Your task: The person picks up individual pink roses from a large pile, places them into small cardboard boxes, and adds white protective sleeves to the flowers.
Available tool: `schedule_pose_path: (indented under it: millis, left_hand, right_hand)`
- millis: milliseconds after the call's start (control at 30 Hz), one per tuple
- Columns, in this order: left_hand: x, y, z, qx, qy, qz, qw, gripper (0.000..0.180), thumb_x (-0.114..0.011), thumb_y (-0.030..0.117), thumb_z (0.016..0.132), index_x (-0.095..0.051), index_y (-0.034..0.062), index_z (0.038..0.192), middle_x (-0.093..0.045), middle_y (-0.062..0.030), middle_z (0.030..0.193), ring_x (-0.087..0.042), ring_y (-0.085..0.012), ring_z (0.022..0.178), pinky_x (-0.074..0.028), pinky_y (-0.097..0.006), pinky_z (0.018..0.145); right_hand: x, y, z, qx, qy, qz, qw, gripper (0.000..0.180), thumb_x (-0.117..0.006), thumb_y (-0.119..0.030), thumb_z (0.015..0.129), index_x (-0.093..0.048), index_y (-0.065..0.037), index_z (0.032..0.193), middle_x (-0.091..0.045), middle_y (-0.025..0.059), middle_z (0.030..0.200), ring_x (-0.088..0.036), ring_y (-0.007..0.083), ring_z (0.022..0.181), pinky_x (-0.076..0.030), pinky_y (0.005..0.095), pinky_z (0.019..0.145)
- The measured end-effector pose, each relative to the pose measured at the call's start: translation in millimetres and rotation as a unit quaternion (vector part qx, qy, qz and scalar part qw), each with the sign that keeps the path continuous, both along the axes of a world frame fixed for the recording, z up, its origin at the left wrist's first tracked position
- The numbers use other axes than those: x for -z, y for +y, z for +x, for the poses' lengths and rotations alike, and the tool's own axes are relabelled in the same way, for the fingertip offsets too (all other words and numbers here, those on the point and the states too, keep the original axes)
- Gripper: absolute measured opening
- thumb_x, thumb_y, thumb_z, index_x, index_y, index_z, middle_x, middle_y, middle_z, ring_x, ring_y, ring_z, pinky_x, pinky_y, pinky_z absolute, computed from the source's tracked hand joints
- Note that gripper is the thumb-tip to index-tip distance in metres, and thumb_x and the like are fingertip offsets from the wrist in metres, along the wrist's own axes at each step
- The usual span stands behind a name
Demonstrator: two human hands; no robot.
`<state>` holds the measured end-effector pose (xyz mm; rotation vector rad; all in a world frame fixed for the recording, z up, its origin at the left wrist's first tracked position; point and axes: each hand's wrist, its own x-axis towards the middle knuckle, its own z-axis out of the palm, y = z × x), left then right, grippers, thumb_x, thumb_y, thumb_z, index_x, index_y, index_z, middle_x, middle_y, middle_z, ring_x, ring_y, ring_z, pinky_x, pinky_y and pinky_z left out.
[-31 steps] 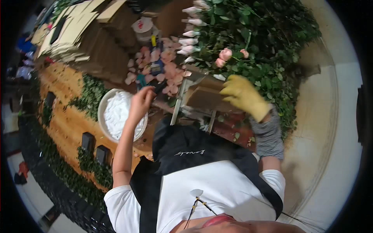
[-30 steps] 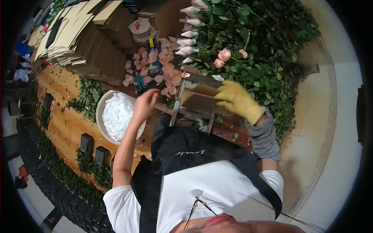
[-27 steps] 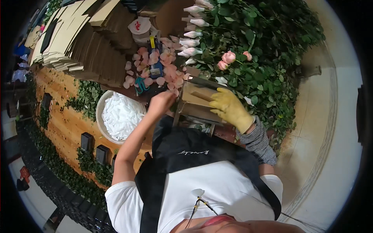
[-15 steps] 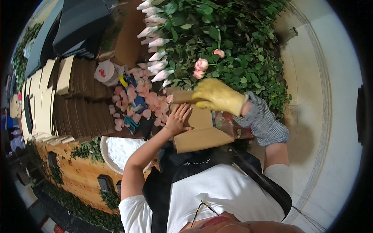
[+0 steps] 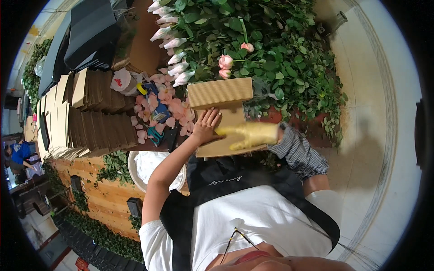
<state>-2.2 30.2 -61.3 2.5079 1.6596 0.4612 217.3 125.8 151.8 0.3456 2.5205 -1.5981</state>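
Cardboard [image 5: 233,116] under our hands, beside pink petals [image 5: 168,93].
Our bare left hand [image 5: 206,128] lies on it, fingers spread, gripping nothing; our gloved right hand [image 5: 251,135] is blurred, so we cannot tell its hold. White script [image 5: 225,180] marks our black apron [image 5: 235,171].
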Motion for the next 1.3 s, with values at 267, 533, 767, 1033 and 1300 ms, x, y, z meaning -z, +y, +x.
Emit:
schedule_pose_path:
  millis: [267, 533, 767, 1033, 1300]
  left_hand:
    - [-10, -7, 1, 0.008, 0.047, -0.004, 0.999, 0.1, -0.071, 0.068, 0.075, -0.046, 0.0038, 0.147, -0.037, -0.0178, 0.157, -0.035, -0.0352, 0.144, -0.024, -0.049, 0.121]
    - [-143, -49, -52, -0.154, -0.173, -0.072, 0.97, 0.037, -0.071, 0.018, 0.086, -0.065, 0.0057, 0.12, -0.065, -0.0158, 0.108, -0.064, -0.0359, 0.097, -0.053, -0.046, 0.081]
    - [-301, -79, -206, -0.448, 0.07, 0.287, 0.844, 0.019, -0.071, 0.009, 0.087, -0.071, 0.0045, 0.106, -0.074, -0.0136, 0.104, -0.07, -0.0296, 0.092, -0.057, -0.041, 0.083]
    - [-384, -127, -351, -0.654, -0.058, -0.045, 0.753, 0.09, -0.08, 0.057, 0.077, -0.049, 0.0066, 0.145, -0.065, -0.0202, 0.128, -0.061, -0.0306, 0.121, -0.047, -0.043, 0.103]
    - [-383, -127, -339, -0.662, 0.116, 0.008, 0.74, 0.085, -0.085, 0.042, 0.076, -0.048, 0.007, 0.145, -0.067, -0.0237, 0.114, -0.062, -0.0333, 0.115, -0.048, -0.045, 0.1]
  right_hand:
    - [43, -11, 12, -0.02, -0.042, -0.18, 0.983, 0.065, -0.068, -0.033, 0.096, -0.044, -0.002, 0.148, -0.052, 0.0196, 0.145, -0.05, 0.029, 0.134, -0.04, 0.0372, 0.11]
    - [133, 5, -4, -0.085, -0.2, 0.508, 0.834, 0.11, -0.081, -0.05, 0.072, -0.027, -0.005, 0.157, -0.041, 0.0175, 0.153, -0.04, 0.0341, 0.136, -0.035, 0.0501, 0.108]
    - [158, 10, -3, -0.091, -0.133, 0.538, 0.828, 0.078, -0.056, -0.032, 0.086, -0.032, 0.0, 0.154, -0.039, 0.0233, 0.153, -0.041, 0.0378, 0.132, -0.028, 0.055, 0.111]
    - [151, 7, 3, -0.056, -0.131, 0.46, 0.876, 0.117, -0.083, -0.048, 0.069, -0.022, -0.002, 0.158, -0.037, 0.0234, 0.153, -0.036, 0.039, 0.139, -0.025, 0.0521, 0.116]
    - [132, 1, 3, -0.063, -0.177, 0.454, 0.871, 0.116, -0.083, -0.048, 0.071, -0.02, -0.003, 0.159, -0.043, 0.0229, 0.149, -0.039, 0.0356, 0.139, -0.025, 0.052, 0.117]
